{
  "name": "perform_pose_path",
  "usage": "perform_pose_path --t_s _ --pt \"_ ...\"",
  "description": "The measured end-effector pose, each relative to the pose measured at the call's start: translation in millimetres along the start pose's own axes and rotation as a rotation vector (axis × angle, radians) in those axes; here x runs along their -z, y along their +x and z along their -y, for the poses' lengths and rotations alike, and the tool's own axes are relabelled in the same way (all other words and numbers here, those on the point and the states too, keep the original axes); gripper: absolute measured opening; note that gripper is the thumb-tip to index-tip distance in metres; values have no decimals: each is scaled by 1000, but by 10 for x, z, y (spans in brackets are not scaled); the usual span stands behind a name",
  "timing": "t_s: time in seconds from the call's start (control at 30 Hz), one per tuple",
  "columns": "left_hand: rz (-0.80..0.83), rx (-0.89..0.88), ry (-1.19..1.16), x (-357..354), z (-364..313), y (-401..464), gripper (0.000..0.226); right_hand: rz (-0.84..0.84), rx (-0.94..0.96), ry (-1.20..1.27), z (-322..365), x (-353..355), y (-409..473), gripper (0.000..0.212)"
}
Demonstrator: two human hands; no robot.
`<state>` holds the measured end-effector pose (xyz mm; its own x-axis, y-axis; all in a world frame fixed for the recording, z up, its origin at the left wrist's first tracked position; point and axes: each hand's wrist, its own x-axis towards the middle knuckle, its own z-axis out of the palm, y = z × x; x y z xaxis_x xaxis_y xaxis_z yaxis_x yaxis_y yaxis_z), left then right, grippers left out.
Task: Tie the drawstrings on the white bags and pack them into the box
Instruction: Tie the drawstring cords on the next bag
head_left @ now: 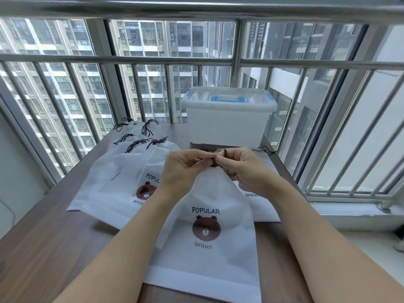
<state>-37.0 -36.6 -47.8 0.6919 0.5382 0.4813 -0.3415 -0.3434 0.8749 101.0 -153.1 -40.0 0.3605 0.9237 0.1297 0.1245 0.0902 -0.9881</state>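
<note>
Fingers of both raised hands, left hand (182,169) and right hand (244,169), pinch the drawstring (213,164) above the white bag (205,237).

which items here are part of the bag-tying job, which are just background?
In the job:
front bag, cinched at the top
dark drawstring, pinched by left hand and right hand
pile of bags on the left
bag under right forearm
lidded box

Background:
table
window bars

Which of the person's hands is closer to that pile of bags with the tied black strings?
Left. The left hand overlaps the near edge of the pile of tied bags in this view. The right hand is on the far side of the drawstring from the pile.
</note>
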Motion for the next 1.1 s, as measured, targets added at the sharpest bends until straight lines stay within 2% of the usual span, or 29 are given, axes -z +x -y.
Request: perform_pose_path --t_s 0.13,0.2,0.43,0.63,0.93,1.1 --pt "-16 6 102 4 40 22 12 10 -32 40 -4 -14 4 17" --pt "-43 50 115 -3 63 21 12 14 -38 40 -4 -25 3 17" --pt "-124 242 -106 -42 13 47 16 -47 -53 70 -10 -21 33 17" --pt "-163 266 -100 -32 9 54 22 -203 -146 191 11 35 59 40" --pt "-192 358 -86 -17 -42 38 8 -220 -159 167 89 29 9 34" --pt "-283 369 1 20 3 49 17 -267 -134 136 101 89 8 25"
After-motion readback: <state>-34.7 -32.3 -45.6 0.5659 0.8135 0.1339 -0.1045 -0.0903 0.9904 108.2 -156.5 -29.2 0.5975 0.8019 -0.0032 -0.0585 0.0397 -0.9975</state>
